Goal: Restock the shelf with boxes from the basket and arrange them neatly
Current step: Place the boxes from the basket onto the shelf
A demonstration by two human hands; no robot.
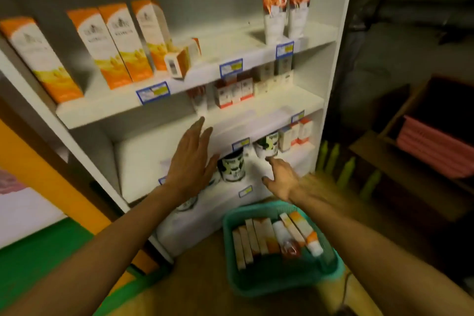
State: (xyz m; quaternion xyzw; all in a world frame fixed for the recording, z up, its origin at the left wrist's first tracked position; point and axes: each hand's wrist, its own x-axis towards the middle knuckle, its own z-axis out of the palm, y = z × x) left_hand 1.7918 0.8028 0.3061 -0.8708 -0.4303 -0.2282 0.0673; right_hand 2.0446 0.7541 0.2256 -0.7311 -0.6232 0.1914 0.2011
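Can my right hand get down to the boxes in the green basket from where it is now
Probably yes. The right hand is open and empty, above the basket, whose boxes lie uncovered with nothing in between.

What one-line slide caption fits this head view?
Both hands, left and right, reach empty toward a shelf of boxes above a stocked basket.

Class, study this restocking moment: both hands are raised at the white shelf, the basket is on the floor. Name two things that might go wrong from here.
1. A small orange-and-white box lies toppled at the front edge of the top shelf; a bump might knock it off.
2. The open left hand and open right hand flank a black-and-white patterned can; a careless sweep might tip it towards the teal plastic basket below.
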